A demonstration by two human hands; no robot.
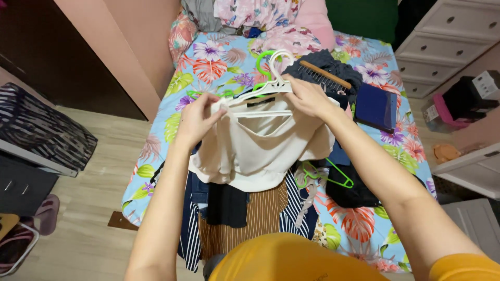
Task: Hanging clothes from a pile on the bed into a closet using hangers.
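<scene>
Hands: both bare hands met near the middle of the frame, over the bed, working on one garment.
Left hand (195, 120): sat centre-left, fingers pinched together on the shoulder edge of the cream top (260, 145), just where the cloth met the end of the white hanger (271, 86).
Right hand (308, 96): lay right of centre, fingers closed down on the other shoulder of the cream top and the hanger's arm beneath it.
Cream top: hung between the two hands at the centre of the frame, its neckline facing up, its hem draping onto the pile of clothes below.
White hanger: was threaded through the neck of the top, its hook poking up toward the upper middle of the frame, touching a green hanger (263, 60) behind it.
Clothes pile: a brown striped garment (260, 218) and a navy-and-white striped one (294, 208) lay under the top, in the lower centre.
Second green hanger: (328, 174) rested on dark clothes, just right of the cream top's hem.
Wooden hanger: (325, 75) lay on a dark grey garment, upper right of the hands.
Bedsheet (213, 67): floral, blue with big leaves and flowers, filling the middle of the frame.
Dresser (442, 47): white drawers stood in the upper right corner.
Floor (94, 177): pale wood showed at the lower left.
</scene>
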